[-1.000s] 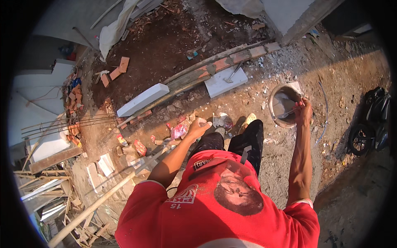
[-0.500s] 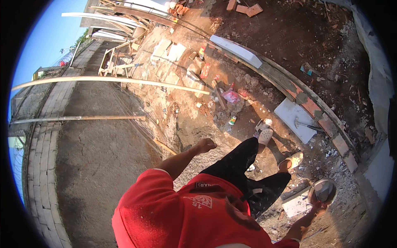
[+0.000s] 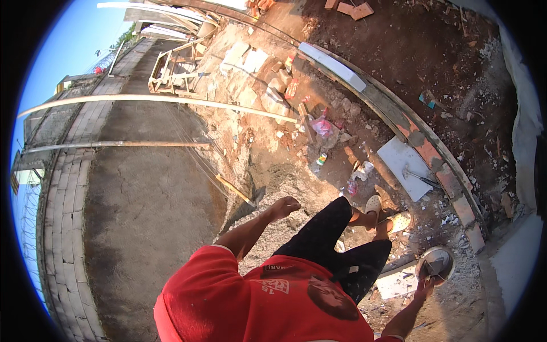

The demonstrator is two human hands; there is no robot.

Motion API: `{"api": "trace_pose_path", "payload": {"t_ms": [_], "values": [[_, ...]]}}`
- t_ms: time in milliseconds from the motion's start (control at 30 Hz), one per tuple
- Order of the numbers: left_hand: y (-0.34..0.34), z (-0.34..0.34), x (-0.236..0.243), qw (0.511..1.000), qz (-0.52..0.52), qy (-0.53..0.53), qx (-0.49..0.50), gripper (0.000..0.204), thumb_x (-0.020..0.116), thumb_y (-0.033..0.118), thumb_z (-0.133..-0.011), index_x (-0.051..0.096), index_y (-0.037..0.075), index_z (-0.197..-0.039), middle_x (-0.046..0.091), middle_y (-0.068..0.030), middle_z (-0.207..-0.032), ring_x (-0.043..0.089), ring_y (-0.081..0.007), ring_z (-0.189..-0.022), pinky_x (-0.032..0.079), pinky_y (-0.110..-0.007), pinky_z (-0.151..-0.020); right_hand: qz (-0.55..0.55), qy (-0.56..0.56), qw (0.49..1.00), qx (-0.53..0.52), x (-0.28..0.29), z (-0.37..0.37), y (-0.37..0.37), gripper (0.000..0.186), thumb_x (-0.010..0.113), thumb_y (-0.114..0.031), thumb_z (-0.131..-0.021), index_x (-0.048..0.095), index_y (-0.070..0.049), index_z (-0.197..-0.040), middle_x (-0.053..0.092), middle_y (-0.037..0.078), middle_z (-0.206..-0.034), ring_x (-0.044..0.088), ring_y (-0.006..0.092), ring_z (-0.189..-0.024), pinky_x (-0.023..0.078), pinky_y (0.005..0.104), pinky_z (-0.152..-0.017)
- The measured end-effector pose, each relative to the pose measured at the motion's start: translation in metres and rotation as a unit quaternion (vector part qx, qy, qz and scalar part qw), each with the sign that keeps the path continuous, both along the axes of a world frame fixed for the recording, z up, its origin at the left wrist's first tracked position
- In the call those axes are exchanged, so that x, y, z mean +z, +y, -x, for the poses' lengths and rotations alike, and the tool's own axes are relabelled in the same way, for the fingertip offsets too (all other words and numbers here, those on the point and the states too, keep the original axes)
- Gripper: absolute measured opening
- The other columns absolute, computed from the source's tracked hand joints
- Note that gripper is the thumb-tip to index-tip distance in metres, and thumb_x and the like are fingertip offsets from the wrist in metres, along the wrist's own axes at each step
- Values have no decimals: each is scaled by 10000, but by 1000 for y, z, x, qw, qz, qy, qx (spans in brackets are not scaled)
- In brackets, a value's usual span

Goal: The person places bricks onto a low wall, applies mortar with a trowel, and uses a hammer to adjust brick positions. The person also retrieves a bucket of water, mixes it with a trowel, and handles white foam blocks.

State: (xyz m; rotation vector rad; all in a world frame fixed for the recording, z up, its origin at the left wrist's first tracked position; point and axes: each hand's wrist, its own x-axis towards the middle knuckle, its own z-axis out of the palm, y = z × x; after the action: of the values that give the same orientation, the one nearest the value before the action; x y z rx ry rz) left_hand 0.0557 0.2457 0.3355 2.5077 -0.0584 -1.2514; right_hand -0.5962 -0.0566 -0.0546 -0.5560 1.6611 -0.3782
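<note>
My right hand [image 3: 426, 281] grips the near rim of a round grey bucket [image 3: 448, 263], held out to my right side. Something grey lies inside the bucket, too unclear to name. On the other side, my left hand [image 3: 285, 208] hangs in the air with its fingers curled in, and nothing shows in it. Below it is rough grey ground, apart from the hand. My feet, in pale clogs [image 3: 400, 221], stand close together on the dirt.
A hammer [image 3: 419, 176] lies on a white board [image 3: 403, 168] beside a low curved brick wall [image 3: 424, 149]. A long pole [image 3: 171, 99] and a second pole [image 3: 119, 145] reach in from the left-hand block wall [image 3: 61, 222]. Rubble and a pink plastic bag [image 3: 322, 127] litter the ground ahead.
My feet have come closer together, the front clog now nearer to me. The bucket has shifted slightly left and up in view with my right hand. My left hand stays curled.
</note>
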Motion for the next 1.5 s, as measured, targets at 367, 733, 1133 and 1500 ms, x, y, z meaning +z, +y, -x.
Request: {"api": "trace_pose_path", "payload": {"t_ms": [367, 733, 1133, 1500], "values": [[-86, 31, 22, 979, 172, 112, 4, 311, 633, 339, -1001, 609, 50, -1113, 586, 30, -963, 512, -64, -868, 452, -265, -760, -268, 168, 948, 18, 166, -14, 114, 246, 528, -254, -998, 630, -137, -1188, 645, 85, -1017, 652, 261, -773, 555, 406, -566], [-11, 47, -23, 964, 133, 139, 184, 461, 635, 422, -970, 581, 39, -1221, 643, -64, -1070, 622, -185, -1012, 492, -349, -818, -116, 28, 990, 80, 178, -69, 30, 178, 536, -176, -985, 628, -79, -1103, 622, 39, -939, 670, 220, -758, 565, 349, -560], [-56, 37, -62, 954, 180, 178, 163, 416, 670, 422, -953, 596, 81, -1179, 630, -15, -1019, 635, -159, -962, 491, -322, -738, -90, 23, 994, 65, 215, -45, 31, 242, 545, -168, -973, 596, -111, -1203, 631, 40, -948, 684, 233, -747, 535, 346, -556], [-42, 45, -68, 918, 292, 177, 203, 297, 664, 346, -970, 596, 103, -1127, 615, 4, -983, 626, -130, -915, 475, -284, -717, -136, 242, 880, 385, 253, 3, 67, 191, 532, -247, -972, 669, -113, -978, 678, 79, -781, 717, 237, -646, 545, 390, -445]]}}
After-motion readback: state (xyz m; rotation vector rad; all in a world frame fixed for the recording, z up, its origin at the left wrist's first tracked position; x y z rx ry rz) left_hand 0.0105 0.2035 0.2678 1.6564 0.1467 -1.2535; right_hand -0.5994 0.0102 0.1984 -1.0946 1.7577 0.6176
